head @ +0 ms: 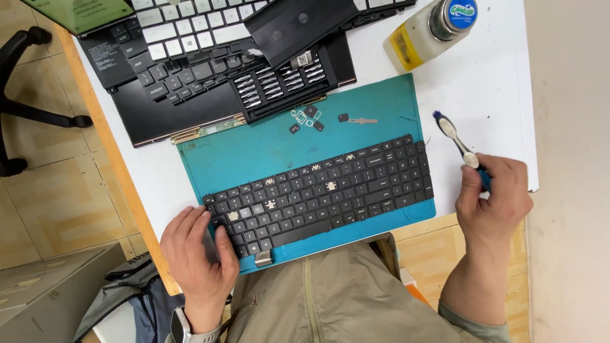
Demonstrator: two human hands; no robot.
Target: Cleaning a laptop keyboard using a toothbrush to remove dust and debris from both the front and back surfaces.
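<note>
Flat on the black keyboard's lower-left corner, the left hand presses down with fingers spread. Off the teal mat, the right hand stands raised, clenched around a toothbrush angled up-left.

A white surface with a wooden edge fills the middle of the view. To its left lies a floor of tan tiles, where a black chair base stands. Below that, left of the surface, sits a grey box. Right of the surface the floor is plain beige. The light is even.
</note>
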